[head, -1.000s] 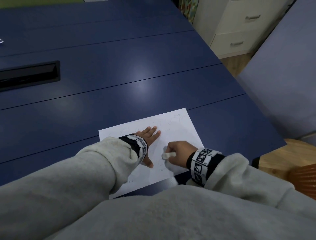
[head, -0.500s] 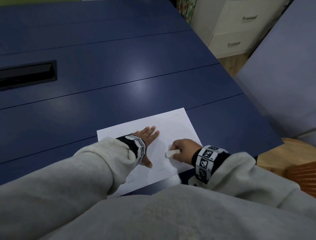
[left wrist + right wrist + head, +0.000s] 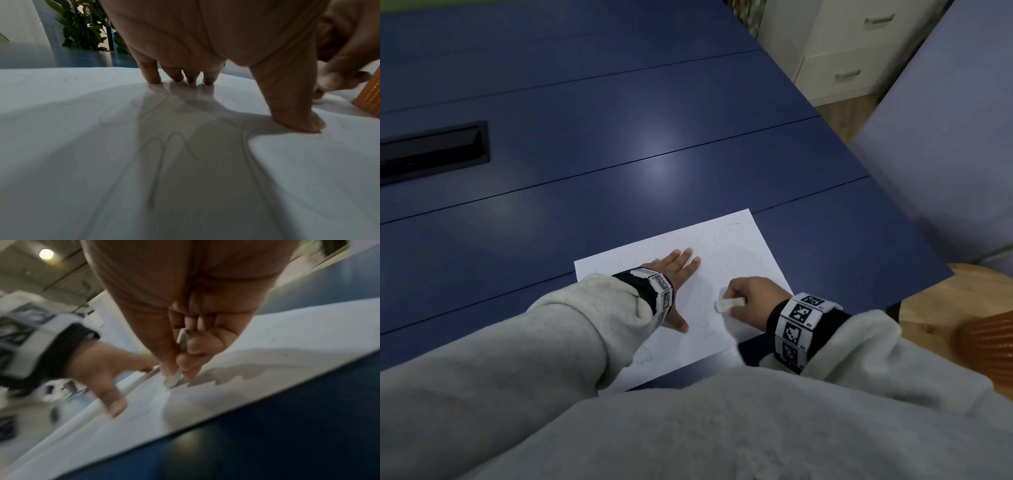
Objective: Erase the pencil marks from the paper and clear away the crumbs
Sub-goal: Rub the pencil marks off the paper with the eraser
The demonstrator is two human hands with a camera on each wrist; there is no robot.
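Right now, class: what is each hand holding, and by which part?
Right hand pinches the eraser near its middle; left hand holds nothing, pressing flat on the paper.

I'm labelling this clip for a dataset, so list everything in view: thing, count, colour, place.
paper: one, white, faint pencil loops, near table edge
eraser: one, white, tip on the paper
table: one, dark blue
slot: one, black, table's far left
drawers: one unit, cream, beyond table
plant: one, green, background
left hand: flat, pressing the paper
right hand: pinching the eraser
sleeves: two, grey
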